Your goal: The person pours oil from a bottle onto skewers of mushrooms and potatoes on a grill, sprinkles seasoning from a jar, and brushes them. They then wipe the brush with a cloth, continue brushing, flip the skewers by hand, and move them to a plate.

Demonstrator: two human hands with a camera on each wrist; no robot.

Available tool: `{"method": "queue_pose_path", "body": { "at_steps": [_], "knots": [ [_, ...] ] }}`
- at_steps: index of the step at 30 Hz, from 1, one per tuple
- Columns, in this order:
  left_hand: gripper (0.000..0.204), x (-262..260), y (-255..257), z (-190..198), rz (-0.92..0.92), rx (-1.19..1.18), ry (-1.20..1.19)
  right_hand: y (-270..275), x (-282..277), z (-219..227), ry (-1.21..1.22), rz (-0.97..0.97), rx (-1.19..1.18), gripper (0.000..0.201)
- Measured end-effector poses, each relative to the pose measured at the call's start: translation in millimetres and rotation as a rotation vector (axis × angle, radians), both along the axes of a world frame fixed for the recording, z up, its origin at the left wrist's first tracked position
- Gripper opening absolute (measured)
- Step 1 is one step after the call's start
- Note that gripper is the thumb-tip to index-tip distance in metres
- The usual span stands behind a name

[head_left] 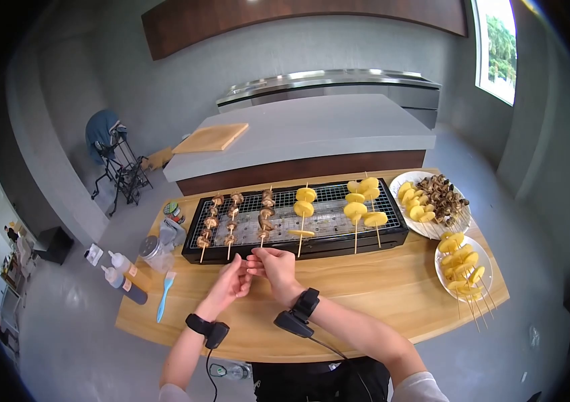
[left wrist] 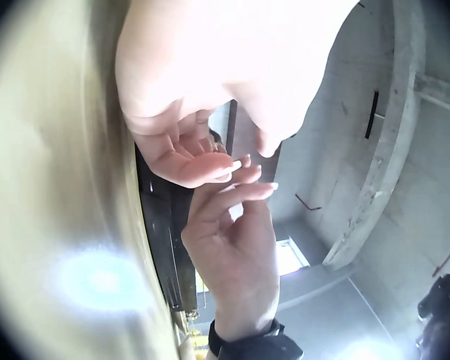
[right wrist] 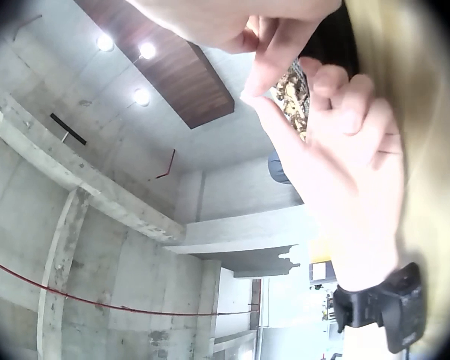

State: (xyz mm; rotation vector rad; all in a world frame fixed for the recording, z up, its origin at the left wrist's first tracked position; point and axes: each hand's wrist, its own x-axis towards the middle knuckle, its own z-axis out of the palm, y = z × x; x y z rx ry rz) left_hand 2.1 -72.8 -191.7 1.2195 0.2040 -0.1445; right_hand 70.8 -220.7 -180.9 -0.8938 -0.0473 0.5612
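Both hands meet low at the front edge of a black charcoal grill (head_left: 392, 238). The left hand (head_left: 231, 283) is loosely bent with its thumb raised, and nothing shows in it. Fingertips of the right hand (head_left: 275, 269) come up against the left hand's fingers, also seen in the left wrist view on the right hand (left wrist: 236, 247). A mushroom skewer (head_left: 266, 218) lies on the grill just beyond, its lower end hidden by the right hand. A second mushroom skewer (head_left: 233, 218) ends near the left fingertips. Another mushroom skewer (head_left: 210, 224) lies further left.
Three potato-slice skewers (head_left: 304, 209) lie across the grill's right half. Two plates stand at right: a white plate (head_left: 425, 231) with mushrooms and potato, and a smaller plate (head_left: 442, 271) of potato skewers. Left are squeeze bottles (head_left: 124, 285), a glass jar (head_left: 154, 252) and a blue brush (head_left: 164, 295).
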Motion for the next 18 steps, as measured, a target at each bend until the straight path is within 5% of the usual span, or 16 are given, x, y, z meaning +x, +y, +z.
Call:
{"method": "queue_pose_path", "body": {
  "at_steps": [7,12,18],
  "knots": [
    [0.047,25,-16,-7,-0.098,-0.122,-0.026,-22,-4,-3,-0.045,0.111,-0.032,0.024],
    [0.050,28,-40,-3,-0.046,0.079,-0.021,-65,-14,-7,0.018,0.211,-0.093,0.039],
    [0.037,31,-45,0,0.062,-0.068,-0.112,-90,11,-6,0.009,0.057,-0.033,0.037]
  ]
}}
